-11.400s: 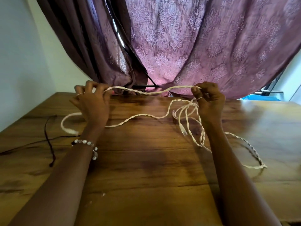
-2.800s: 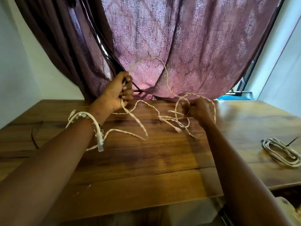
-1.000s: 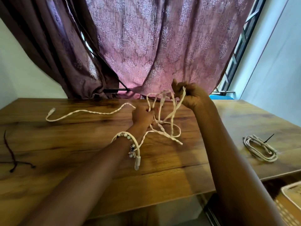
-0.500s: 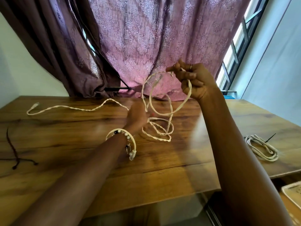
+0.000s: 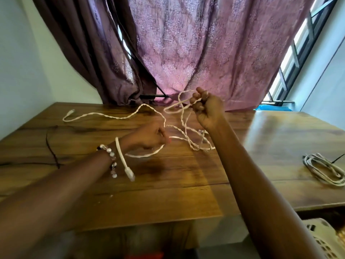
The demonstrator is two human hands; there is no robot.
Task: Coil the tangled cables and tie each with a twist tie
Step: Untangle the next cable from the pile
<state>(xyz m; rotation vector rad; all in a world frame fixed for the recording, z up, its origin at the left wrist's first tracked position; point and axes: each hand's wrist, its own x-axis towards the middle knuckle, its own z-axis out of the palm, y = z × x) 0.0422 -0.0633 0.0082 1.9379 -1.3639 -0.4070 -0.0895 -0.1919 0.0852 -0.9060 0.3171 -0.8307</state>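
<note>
The table was wood-grained, brown, with a smooth, semi-glossy finish that reflected light at its 3 o'clock side. The cable was cream-white, twisted along its length, matt, with a clear plastic connector at one end. The coiled cable at 3 o'clock appeared smooth-jacketed and pale grey. The curtain at 12 o'clock was woven cloth, mauve, with a raised damask pattern. The bracelet consisted of glossy beads. The basket at 5 o'clock appeared to be perforated cream plastic.

Both hands' fingers curled, gripping
</note>
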